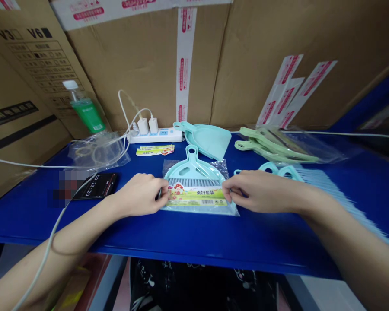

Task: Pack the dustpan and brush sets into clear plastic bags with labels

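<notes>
In front of me on the blue table lies a clear plastic bag [197, 211] holding a light-blue dustpan-and-brush set [194, 168]. The set's looped handle points away from me and sticks out past the bag. A printed card [196, 196] with red mushrooms covers the lower part of the brush bristles. My left hand [147, 194] pinches the bag's left edge, fingers closed. At the right edge, my right hand [246, 192] grips the bag with curled fingers. The bag rests flat between both hands.
Behind are light-blue dustpans [210, 138], green bagged sets [278, 147], a power strip [158, 136] and spare cards [154, 150]. Blue brushes [330, 185] lie right. To the left are a phone [99, 185], crumpled bags [97, 151], a bottle [87, 110] and a white cable crossing my left arm.
</notes>
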{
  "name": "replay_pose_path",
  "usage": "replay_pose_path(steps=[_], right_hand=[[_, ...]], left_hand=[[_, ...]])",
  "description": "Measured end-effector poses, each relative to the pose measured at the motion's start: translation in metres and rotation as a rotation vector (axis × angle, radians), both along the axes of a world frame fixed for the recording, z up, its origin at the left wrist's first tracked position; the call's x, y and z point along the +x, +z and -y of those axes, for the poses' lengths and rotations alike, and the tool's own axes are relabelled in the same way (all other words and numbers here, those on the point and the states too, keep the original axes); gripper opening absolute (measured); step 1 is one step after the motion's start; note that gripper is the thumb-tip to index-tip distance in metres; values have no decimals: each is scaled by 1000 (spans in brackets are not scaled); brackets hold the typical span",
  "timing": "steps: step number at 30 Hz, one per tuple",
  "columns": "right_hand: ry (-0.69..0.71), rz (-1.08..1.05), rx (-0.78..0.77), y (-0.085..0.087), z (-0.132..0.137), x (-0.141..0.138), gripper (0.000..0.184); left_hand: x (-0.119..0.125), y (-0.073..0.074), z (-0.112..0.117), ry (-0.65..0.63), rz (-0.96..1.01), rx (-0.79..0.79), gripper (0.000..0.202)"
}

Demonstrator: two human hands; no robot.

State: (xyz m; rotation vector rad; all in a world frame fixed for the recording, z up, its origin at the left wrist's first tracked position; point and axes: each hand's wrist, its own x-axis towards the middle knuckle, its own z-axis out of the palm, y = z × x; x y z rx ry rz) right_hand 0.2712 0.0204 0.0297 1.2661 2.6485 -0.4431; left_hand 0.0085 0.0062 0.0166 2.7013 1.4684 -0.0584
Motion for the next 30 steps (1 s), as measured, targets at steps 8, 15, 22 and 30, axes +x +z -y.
replay_pose_path(steps=[8, 15, 22, 30], right_hand=[[-26, -4, 85, -4, 1, -7, 36], [-176, 156, 263, -10, 5, -25, 45], [-208, 271, 448, -18, 18, -42, 57], [-234, 256, 506, -26, 19, -47, 59]], left_hand=[[0, -8, -2, 11, 9, 105, 37], [1, -9, 1, -34, -44, 185, 33], [3, -11, 6, -226, -37, 388, 15], [8, -15, 6, -406, -240, 299, 57]])
